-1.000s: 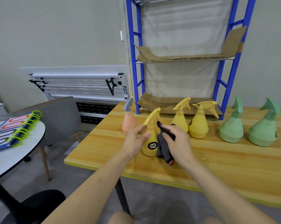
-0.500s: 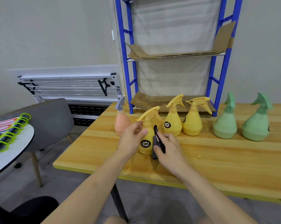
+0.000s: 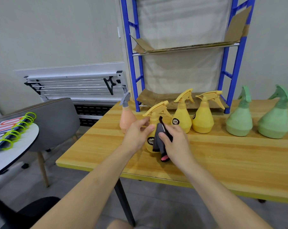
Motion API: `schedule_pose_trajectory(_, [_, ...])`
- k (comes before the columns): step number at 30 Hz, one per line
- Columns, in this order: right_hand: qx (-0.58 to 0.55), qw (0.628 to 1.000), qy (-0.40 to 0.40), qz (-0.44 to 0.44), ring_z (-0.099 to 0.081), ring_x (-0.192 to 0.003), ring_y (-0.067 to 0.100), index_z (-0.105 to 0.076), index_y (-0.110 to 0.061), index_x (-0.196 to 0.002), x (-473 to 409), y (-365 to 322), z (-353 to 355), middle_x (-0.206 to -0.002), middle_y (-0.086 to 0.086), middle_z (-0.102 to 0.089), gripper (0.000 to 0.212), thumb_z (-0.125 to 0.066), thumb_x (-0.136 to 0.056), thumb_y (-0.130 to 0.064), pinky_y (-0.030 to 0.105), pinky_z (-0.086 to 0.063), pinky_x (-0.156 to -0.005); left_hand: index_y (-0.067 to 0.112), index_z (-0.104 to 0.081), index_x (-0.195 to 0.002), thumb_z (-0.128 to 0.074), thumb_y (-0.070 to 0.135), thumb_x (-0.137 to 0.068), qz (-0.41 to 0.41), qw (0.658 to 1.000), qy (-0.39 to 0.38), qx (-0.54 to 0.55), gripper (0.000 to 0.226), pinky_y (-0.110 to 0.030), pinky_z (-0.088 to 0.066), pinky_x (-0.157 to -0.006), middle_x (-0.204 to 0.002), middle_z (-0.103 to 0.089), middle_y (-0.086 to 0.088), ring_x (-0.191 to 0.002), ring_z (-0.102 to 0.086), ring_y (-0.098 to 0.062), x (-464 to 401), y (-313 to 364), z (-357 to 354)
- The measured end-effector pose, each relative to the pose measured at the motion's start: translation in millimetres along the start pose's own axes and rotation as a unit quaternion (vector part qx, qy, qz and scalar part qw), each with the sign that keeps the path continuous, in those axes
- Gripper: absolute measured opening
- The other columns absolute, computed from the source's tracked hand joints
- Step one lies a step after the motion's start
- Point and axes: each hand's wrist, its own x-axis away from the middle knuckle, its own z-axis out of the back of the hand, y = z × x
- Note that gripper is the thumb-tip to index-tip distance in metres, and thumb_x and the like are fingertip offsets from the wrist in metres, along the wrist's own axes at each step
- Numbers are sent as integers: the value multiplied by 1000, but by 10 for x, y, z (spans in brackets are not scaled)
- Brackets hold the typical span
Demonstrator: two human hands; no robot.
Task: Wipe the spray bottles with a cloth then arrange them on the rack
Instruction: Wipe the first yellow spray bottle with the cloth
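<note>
While the left hand (image 3: 136,136) curls round the neck and shoulder of the front yellow bottle (image 3: 152,129) to steady it, the right hand (image 3: 174,142) pinches a dark grey cloth (image 3: 159,138) w/ a pink tip vs. the bottle's side. Looks like the wipe itself, bottle upright on the wooden surface (image 3: 222,159), braced so it won't skid or tip under the rub. Black round label on its belly, half hidden by cloth; writing too small to read.

Outward now: peach bottle (image 3: 126,119) w/ grey trigger just behind the left hand. Two more yellow bottles (image 3: 182,118) (image 3: 203,119) stand side by side behind, same black label on each, text illegible. Two green bottles (image 3: 239,123) (image 3: 274,124) further right, well apart from the hands. All six lined up in front of the blue rack (image 3: 131,63), presumably queued for wiping. Rack shelves lined w/ cardboard (image 3: 181,47), no bottles on them yet, so arranging hasn't begun.
</note>
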Motion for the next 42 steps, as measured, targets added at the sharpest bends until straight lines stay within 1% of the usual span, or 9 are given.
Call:
schedule_pose_trajectory(3, [91,996,-19,4,-54,-101,21,-73,-20,-116,36,212,45,-103,-3,-60,19,-62,-100,-24,26,-43,-80,15,-52,-148,-60,27,-103,3,1000,2,13,47,-19,-42,-91,-111,-58,14,-105,-55,-6,11,-4,-15])
schedule_pose_trajectory(7, [61,997,-47,-25,-60,-89,25,-71,-13,-93,54,289,96,-89,1,-67,15,-59,-101,-18,32,-40,-69,15,-52,-147,-58,24,-104,5,1000,-12,18,45,1,-42,-73,-102,-53,29,-99,-57,4,21,11,-23])
schedule_pose_trajectory(12, [-57,998,10,-21,-61,-98,-1,-66,-18,-135,-63,-52,54,-120,-8,-71,33,-56,-104,-20,1,-42,-75,14,-45,-152,-58,29,-104,-5,1000,-24,17,53,-17,-39,-100,-139,-57,6,-122,-50,-4,9,-10,-14])
schedule_pose_trajectory(16, [-48,999,8,-21,-59,-124,12,-57,-22,-146,-31,-36,-11,-137,-5,-66,42,-58,-104,-25,20,-47,-96,16,-51,-150,-58,35,-103,-13,1000,-17,7,51,-36,-40,-116,-147,-57,2,-134,-50,-11,5,-31,4])
schedule_pose_trajectory(18, [-16,999,-6,-27,-58,-126,14,-59,-24,-144,15,30,25,-137,-7,-66,41,-58,-104,-25,18,-42,-94,17,-57,-144,-57,38,-103,-21,1000,-17,-7,46,-44,-45,-113,-138,-65,1,-129,-57,-14,-9,-69,10])
schedule_pose_trajectory(27, [52,994,-71,-63,-66,-99,18,-75,-22,-110,53,276,100,-102,-6,-75,19,-59,-102,-24,40,-55,-87,26,-55,-142,-53,36,-105,-2,1000,-27,6,38,-31,-52,-97,-119,-65,11,-109,-61,-4,22,-10,59])
schedule_pose_trajectory(32, [-71,997,19,-35,-61,-104,3,-70,-21,-131,-59,37,67,-112,-15,-68,30,-60,-102,-20,14,-50,-85,26,-53,-131,-62,37,-101,-5,1000,-10,12,33,-23,-51,-78,-104,-59,14,-96,-58,2,-23,40,25])
schedule_pose_trajectory(37, [-119,993,0,0,-56,-128,-1,-60,-24,-143,-54,60,-22,-138,-15,-63,42,-62,-102,-20,21,-47,-107,21,-54,-136,-60,32,-103,-18,1000,-10,4,35,-18,-45,-73,-103,-58,11,-93,-56,-2,-58,-26,21])
schedule_pose_trajectory(42, [-8,999,-39,-11,-54,-134,8,-59,-26,-144,-55,216,58,-142,-11,-62,42,-60,-102,-24,30,-44,-112,20,-52,-144,-55,32,-105,-22,1000,-3,-19,41,-19,-47,-78,-108,-57,8,-93,-55,-4,-62,-37,15])
